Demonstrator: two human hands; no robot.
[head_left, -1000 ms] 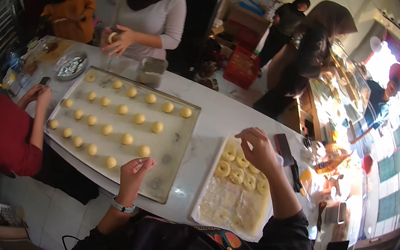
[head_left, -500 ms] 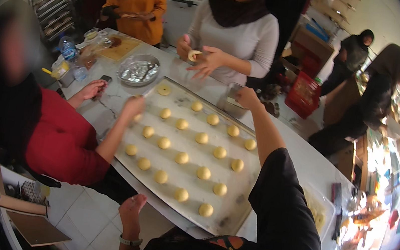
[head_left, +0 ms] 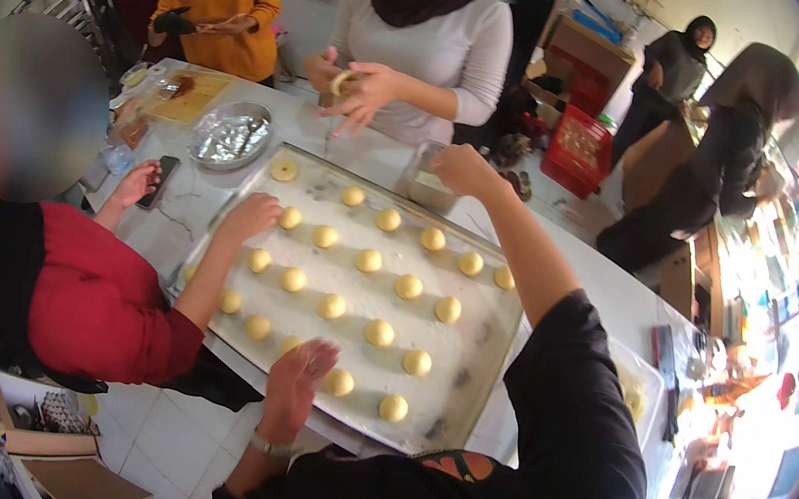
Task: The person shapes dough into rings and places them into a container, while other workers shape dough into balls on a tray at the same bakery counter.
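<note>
My left hand (head_left: 293,392), a watch at its wrist, is raised palm up over the near edge of the baking tray (head_left: 442,427), fingers stretched out and slightly blurred. Beneath it, rows of round yellow dough balls (head_left: 378,333) sit on the floured tray. At the tray's far side, my right hand (head_left: 468,173) hangs at the rim of a rectangular container (head_left: 430,193) of white powder. Its fingers are curled together; whatever they pinch is hidden. A flattened dough piece (head_left: 284,170) with a small central mark lies in the tray's far left corner.
On the left, a person in red has a hand (head_left: 250,218) over the tray. Across the table, another person holds a dough ring (head_left: 342,82). A round metal pan (head_left: 232,136) and a phone (head_left: 159,183) lie to the left; a plastic tub (head_left: 639,387) stands right.
My left hand has risen from below the tray's near edge to over it, with the palm turned up. My right hand stays by the container. The view has shifted somewhat.
</note>
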